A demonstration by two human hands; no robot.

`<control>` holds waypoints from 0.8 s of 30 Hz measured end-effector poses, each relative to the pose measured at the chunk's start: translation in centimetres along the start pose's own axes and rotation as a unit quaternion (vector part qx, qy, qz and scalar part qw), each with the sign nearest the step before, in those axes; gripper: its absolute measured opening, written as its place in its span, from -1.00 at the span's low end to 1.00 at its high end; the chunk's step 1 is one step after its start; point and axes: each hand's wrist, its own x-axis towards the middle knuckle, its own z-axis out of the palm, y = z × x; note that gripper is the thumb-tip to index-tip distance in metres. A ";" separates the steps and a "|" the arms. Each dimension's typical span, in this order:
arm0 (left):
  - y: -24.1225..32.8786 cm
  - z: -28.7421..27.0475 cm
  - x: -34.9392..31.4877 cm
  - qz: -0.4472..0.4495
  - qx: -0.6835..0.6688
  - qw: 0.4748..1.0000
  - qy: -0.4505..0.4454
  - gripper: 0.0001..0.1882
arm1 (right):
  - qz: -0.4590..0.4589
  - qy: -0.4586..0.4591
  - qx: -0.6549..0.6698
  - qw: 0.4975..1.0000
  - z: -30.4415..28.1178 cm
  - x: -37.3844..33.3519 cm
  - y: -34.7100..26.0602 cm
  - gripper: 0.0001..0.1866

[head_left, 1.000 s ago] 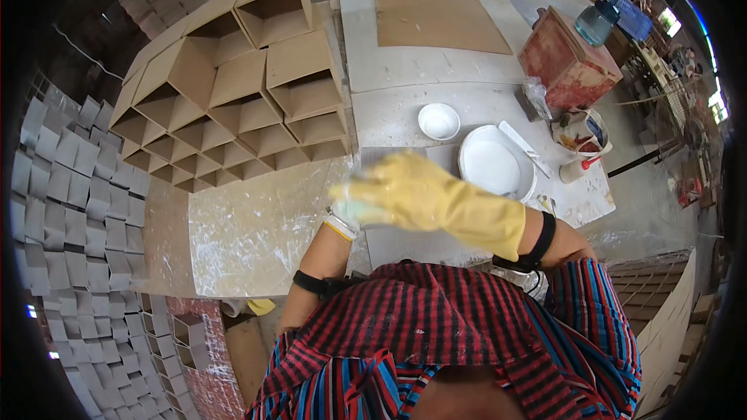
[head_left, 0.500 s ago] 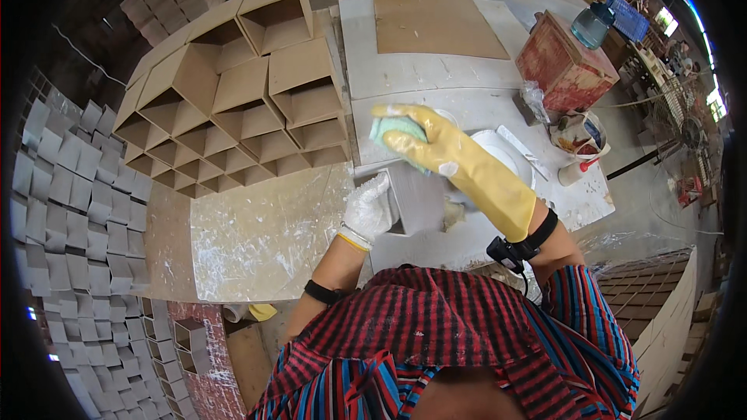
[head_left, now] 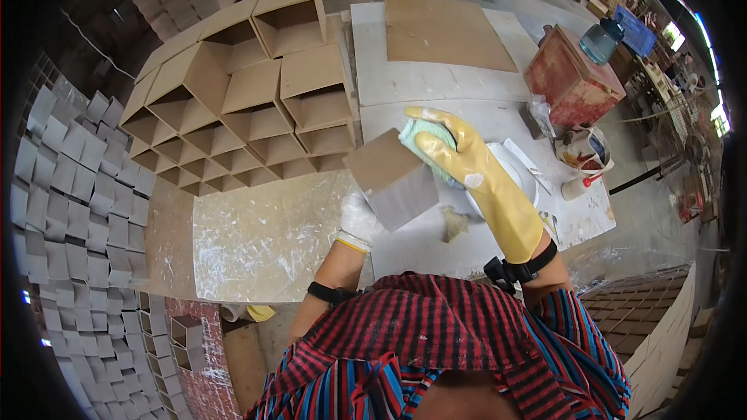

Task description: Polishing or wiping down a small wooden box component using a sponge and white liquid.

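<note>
My left hand (head_left: pixel 362 212), in a white glove, grips a small box frame (head_left: pixel 401 198) at its lower left. One upper face of the box is bare brown board and the face toward me is coated grey-white. A yellow rubber glove covers my right hand (head_left: pixel 443 144), which is closed around a pale green sponge (head_left: pixel 424 136). The sponge is right beside the box's upper right edge; whether they touch I cannot tell. Under my right forearm, partly hidden, sits a round white basin (head_left: pixel 513 167). A yellowish lump (head_left: pixel 454 223) lies on the table just right of the box.
Bare brown box frames (head_left: pixel 250 101) are stacked at the table's left. Many grey-coated ones (head_left: pixel 74 179) stand further left. A flat brown board (head_left: pixel 447 31) lies at the back. Right of it are a red box (head_left: pixel 574 74) with a blue water jug (head_left: pixel 602 40), and a white bucket (head_left: pixel 583 148).
The box has been turned, so a bare brown face now shows on top. My right hand with the sponge has shifted right and slightly down, toward the box's edge.
</note>
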 end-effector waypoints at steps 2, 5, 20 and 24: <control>0.1 0.3 0.4 0.010 0.003 0.998 0.061 -0.60 | -0.018 -0.030 -0.023 0.999 0.1 -0.7 -0.7 -0.56; 1.0 -2.4 1.0 0.109 0.139 0.982 -0.067 -0.59 | -0.080 -0.037 -0.091 0.992 1.1 -1.2 -0.8 -0.56; -0.8 4.0 1.6 0.132 0.133 0.973 0.137 -0.56 | -0.152 0.105 -0.381 0.906 0.9 -1.7 2.3 -0.70; 0.1 -0.9 3.4 0.135 0.081 0.987 0.015 -0.55 | -0.253 0.044 -0.339 0.905 3.8 -3.1 1.5 -0.71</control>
